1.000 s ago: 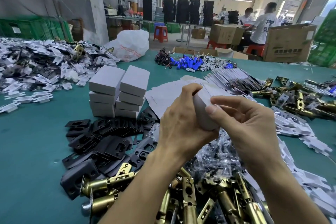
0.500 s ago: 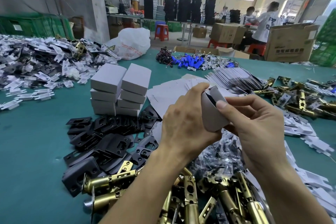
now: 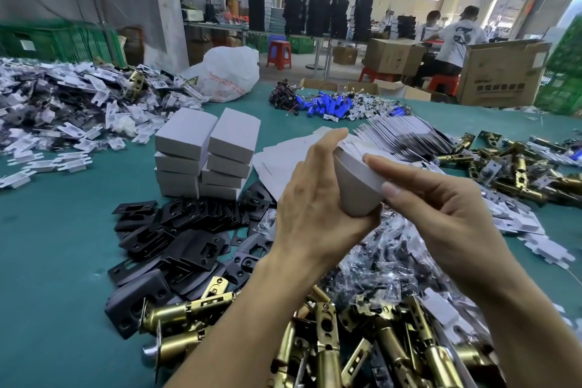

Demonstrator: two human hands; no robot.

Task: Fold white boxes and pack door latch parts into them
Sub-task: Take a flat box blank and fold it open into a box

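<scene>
The broad teal-covered worktable (image 3: 47, 261) carries everything, heaped by kind. At the near edge lies a pile of brass-coloured cylindrical door latch bolts (image 3: 362, 346), and just left of it a spread of flat black metal strike plates (image 3: 176, 236). Behind those stand two stacks of closed white cardboard boxes (image 3: 208, 154), side by side and touching. Farther right, a fanned row of unfolded white box blanks (image 3: 406, 135) lies flat on the cloth.

Above the latch pile, held clear of the table, is the small white cardboard box being folded (image 3: 356, 189). The left hand (image 3: 315, 214) wraps its lower end, fingers curled round the body. The right hand (image 3: 447, 214) pinches the upper edge, thumb on the near face and a finger across the top, apparently pressing a flap shut, though the flap itself is hidden behind the fingers.

The risk, as I judge it, is the thin card: too firm a squeeze from the left hand could bow the walls so the tuck flap misses its slot and creases. A loosened hold would drop the box among the latches.
</scene>
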